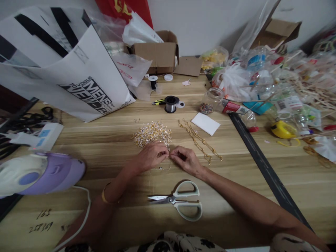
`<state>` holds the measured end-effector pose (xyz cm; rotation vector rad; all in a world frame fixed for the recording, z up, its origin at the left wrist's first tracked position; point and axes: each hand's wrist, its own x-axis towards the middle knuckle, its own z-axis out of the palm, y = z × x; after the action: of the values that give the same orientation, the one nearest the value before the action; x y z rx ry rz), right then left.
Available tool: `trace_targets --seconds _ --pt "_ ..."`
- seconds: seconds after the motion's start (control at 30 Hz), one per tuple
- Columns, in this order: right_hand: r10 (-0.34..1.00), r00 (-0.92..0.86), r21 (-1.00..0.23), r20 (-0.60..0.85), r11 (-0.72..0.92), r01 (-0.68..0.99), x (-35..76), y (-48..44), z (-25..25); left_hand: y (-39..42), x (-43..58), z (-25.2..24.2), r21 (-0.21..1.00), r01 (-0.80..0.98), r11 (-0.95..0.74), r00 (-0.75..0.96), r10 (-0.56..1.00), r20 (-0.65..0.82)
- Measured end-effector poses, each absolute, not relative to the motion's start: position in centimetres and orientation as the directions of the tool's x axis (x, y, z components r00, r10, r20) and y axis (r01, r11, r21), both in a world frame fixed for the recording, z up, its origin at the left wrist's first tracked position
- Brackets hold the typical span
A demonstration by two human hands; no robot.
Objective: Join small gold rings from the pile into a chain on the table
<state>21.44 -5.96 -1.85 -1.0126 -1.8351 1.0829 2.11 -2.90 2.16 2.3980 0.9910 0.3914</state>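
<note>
My left hand point(151, 156) and my right hand point(185, 160) meet fingertip to fingertip at the middle of the wooden table point(110, 140), both pinched on a small beaded piece too tiny to name. A thin beaded strand point(161, 169) lies under them. Just beyond the hands sits a pile of small gold and silver beads point(152, 134). Two gold chains point(199, 141) lie to the right of the pile. Grey-handled scissors point(181, 200) rest shut on the table near my body, below the hands.
A spool of wire point(171, 104), a white card point(205, 123) and a glass jar point(211, 99) lie farther back. A large printed paper bag point(78, 70) and a cardboard box point(157, 52) stand behind. A purple-white device point(39, 173) sits left. Cluttered bags and sticks point(283, 84) fill the right.
</note>
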Motion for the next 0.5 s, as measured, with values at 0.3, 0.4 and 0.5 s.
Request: trace_targets --seconds 0.3,0.4,0.5 --pt "0.896 -0.403 -0.907 0.188 0.316 0.280 21.5 -6.0 -2.1 -2.3 0.5 2.9 0.519 0.645 -0.561 0.670 0.741 -0.032" --pt "0.902 -0.393 -0.916 0.180 0.299 0.267 21.5 -6.0 -2.2 -2.4 0.2 2.8 0.455 0.697 -0.553 0.654 0.751 -0.089" --pt "0.905 -0.390 -0.921 0.171 0.287 0.264 21.5 -6.0 -2.1 -2.6 0.3 2.4 0.413 0.715 -0.563 0.654 0.749 -0.110"
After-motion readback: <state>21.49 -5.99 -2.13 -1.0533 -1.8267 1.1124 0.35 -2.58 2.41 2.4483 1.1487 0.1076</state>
